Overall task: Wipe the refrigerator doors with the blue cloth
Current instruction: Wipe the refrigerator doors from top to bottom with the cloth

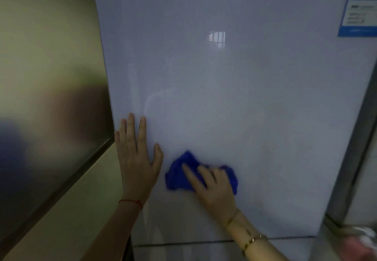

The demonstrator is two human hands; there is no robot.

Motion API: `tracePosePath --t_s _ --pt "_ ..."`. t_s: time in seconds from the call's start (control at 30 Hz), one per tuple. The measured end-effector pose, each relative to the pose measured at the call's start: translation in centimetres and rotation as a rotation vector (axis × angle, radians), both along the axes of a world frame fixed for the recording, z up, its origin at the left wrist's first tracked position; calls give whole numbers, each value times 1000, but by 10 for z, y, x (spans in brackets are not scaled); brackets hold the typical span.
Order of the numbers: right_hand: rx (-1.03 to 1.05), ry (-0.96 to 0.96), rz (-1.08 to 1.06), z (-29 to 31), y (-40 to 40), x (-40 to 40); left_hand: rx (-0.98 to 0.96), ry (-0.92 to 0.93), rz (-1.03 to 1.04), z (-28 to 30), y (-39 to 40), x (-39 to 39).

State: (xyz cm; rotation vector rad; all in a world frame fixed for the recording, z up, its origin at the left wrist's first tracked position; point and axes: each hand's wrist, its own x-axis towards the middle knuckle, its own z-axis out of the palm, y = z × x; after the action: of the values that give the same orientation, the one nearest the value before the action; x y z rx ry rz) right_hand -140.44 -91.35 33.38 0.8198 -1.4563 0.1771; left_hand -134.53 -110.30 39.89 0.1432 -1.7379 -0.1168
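Note:
A glossy white refrigerator door (234,77) fills most of the head view. My left hand (136,158) lies flat and open against the door near its left edge, fingers pointing up. Just to its right, my right hand (212,187) presses a crumpled blue cloth (177,177) onto the lower part of the door. The cloth shows on both sides of the hand. A seam (224,241) below my wrists separates this door from a lower door (204,252).
A dark glossy panel (51,97) and a beige wall (67,220) stand left of the fridge. An energy label sticker (361,5) sits at the door's top right. A grey surface (363,158) runs along the right side, with blurred items (361,240) at the lower right.

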Motion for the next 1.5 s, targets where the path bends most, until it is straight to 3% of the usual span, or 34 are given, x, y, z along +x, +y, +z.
tracePosePath --t_s 0.13,0.33,0.4,0.5,0.57,0.67,0.77,0.83,0.97,1.17,1.23,1.37,1.43,1.5 --pt "-41 -78 -44 -38 46 -12 21 -2 -17 0 3 2" --pt "-705 -269 102 67 91 -37 12 -6 7 -2 3 2" --pt "-682 -237 88 70 70 -31 14 -6 18 -2 4 2" --pt "-357 -164 5 26 47 -19 13 -3 24 -2 3 2" --pt "-304 -190 -41 4 64 -22 16 -1 9 -3 3 3" --pt "-564 -288 -33 26 101 -31 16 1 3 -1 3 3" --pt "-811 -279 48 93 108 -41 19 -8 -1 -2 3 4" --pt "-862 -234 103 136 93 -40 23 -7 -9 -2 3 4" --pt "-599 -119 63 155 44 -27 17 3 -21 -2 3 3" --pt "11 -72 8 40 22 -9 42 16 -62 -5 2 3" --pt "-30 -97 38 48 39 -12 65 17 -71 -13 1 3" --pt "-446 -145 147 136 42 -18 93 -24 -26 -39 0 1" --pt "-425 -118 147 148 24 -15 111 -34 -18 -46 -1 0" --pt "-229 -55 118 117 12 -14 150 -44 -29 -49 3 0"
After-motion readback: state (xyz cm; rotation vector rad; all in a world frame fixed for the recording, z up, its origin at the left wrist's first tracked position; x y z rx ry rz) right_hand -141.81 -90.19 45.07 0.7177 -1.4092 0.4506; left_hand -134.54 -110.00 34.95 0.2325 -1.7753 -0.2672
